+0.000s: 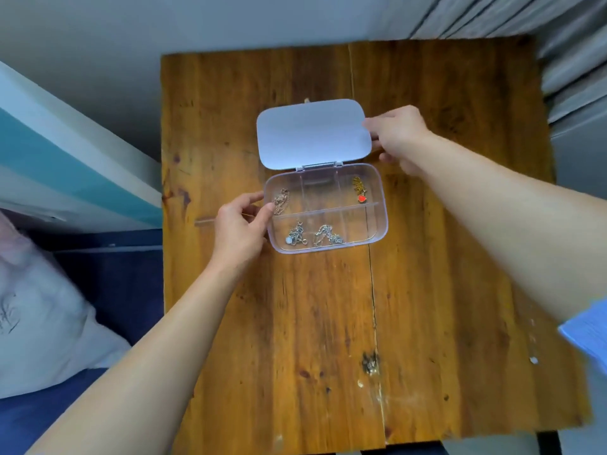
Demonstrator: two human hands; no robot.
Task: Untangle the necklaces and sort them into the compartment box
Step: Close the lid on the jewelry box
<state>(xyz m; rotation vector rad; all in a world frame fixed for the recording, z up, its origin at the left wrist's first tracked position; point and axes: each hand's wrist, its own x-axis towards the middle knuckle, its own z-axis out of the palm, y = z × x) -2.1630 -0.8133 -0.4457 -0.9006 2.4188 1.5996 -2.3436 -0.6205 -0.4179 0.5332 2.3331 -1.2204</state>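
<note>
Left fingers (pixel 264 211): in the head view they are curling in close and pinching the left wall of the compartment box (pixel 383 221). The left hand (pixel 241 224) is holding the box down on the wooden table (pixel 295 323).
Right fingers (pixel 372 123): they are bending round the right edge of the lid (pixel 312 133). The right hand (pixel 399 139) is gripping the lid, which is standing open.
Necklaces: four are lying in the box, each in its own space.
- A pink-gold necklace (pixel 281 200) is lying far left.
- A gold necklace with a red heart (pixel 360 191) is lying far right.
- A silver necklace with a pale stone (pixel 295 234) is lying near left.
- A plain silver necklace (pixel 326 236) is lying near the middle.

Table: no necklace is showing on it.
Could go wrong: I am thinking a lid swung down fast could shake the box. Then chains could hop the low walls and mix up again.
Also: a loop of chain poking up could get pinched under the lid.
Also: if the left fingers slip, the box could slide away.
</note>
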